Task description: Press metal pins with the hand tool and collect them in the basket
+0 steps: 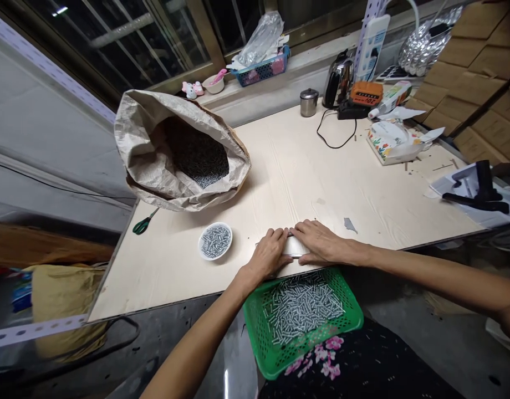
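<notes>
My left hand and my right hand lie side by side near the front edge of the pale wooden table. Both press with curled fingers on a small flat clear packet between them. Just below my hands, on my lap, a green plastic basket holds many small silver screws. A small white bowl with more of the screws stands left of my left hand.
A large open paper sack of screws slumps at the table's back left. Green-handled scissors lie at the left edge. A kettle, steel cup, orange device, tissue box and black tool stand at the right.
</notes>
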Motion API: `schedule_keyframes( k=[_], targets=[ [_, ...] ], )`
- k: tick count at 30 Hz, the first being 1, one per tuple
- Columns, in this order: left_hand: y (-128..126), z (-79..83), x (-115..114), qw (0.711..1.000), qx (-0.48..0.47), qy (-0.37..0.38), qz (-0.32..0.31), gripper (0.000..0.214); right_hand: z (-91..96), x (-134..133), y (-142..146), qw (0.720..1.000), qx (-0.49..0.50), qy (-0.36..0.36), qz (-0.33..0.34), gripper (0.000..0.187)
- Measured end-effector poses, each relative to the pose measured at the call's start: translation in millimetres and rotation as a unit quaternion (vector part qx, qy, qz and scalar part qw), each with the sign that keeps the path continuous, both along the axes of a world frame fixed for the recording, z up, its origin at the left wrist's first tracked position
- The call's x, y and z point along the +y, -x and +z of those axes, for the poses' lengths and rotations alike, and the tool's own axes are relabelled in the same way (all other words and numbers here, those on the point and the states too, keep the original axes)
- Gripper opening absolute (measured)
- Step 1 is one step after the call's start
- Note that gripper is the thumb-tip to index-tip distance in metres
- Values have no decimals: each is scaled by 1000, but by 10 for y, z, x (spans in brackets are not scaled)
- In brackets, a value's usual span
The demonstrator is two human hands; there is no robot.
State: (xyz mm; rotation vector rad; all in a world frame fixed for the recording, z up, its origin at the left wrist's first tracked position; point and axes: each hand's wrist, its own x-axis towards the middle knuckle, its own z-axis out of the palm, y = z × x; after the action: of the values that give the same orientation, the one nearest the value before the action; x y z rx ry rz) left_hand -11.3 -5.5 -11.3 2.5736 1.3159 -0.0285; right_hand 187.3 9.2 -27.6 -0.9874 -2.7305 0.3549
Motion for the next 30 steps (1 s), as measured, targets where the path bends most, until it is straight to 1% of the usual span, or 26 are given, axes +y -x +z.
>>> schedule_keyframes(
  k=[1,3,5,6,9,12,13,15,16,17,19,20,22,25,28,30],
  targets=[
    [-9,-9,9,1000,11,-1,-6,52,-16,2,6,1000,4,-9,-10,56],
    [-43,-27,7,1000,26,-5,-5,38,-66,27,38,999,14,-29,-22,37],
    [-90,-47,-1,999,33,-11,23,21,-126,78,86,999,16,-37,-18,13],
    [-111,-56,-1,999,32,-14,40,18,-153,108,111,999,14,-35,-13,7],
    [-153,-72,7,997,26,-18,76,21,-187,196,162,1000,6,-15,6,14],
    [-163,-100,-38,995,25,-27,96,22,-143,285,137,1000,8,-14,8,7],
    [-165,-123,-83,993,20,-42,107,23,-117,321,111,1000,13,-15,13,11],
    [-172,-195,-221,989,-2,-86,120,26,-72,406,44,999,24,-3,39,32],
    [-180,-240,-306,987,-15,-108,121,29,-58,450,12,998,25,12,59,38],
    [-191,-288,-394,985,-26,-124,117,32,-52,492,-13,997,24,25,65,34],
    [-224,-372,-548,983,-41,-137,115,32,-66,562,-27,999,22,23,44,17],
    [-244,-403,-602,982,-47,-137,119,30,-83,589,-13,999,21,11,23,14],
    [-288,-440,-657,981,-58,-131,131,24,-123,639,53,999,21,-23,-16,18],
    [-348,-447,-641,979,-77,-119,144,17,-159,709,188,998,21,-57,-35,20],
    [-365,-406,-631,974,-105,-138,149,16,-138,718,262,996,6,-74,-43,20],
    [-319,-334,-670,962,-139,-170,164,20,-100,633,245,995,10,-84,-62,19]
  ],
)
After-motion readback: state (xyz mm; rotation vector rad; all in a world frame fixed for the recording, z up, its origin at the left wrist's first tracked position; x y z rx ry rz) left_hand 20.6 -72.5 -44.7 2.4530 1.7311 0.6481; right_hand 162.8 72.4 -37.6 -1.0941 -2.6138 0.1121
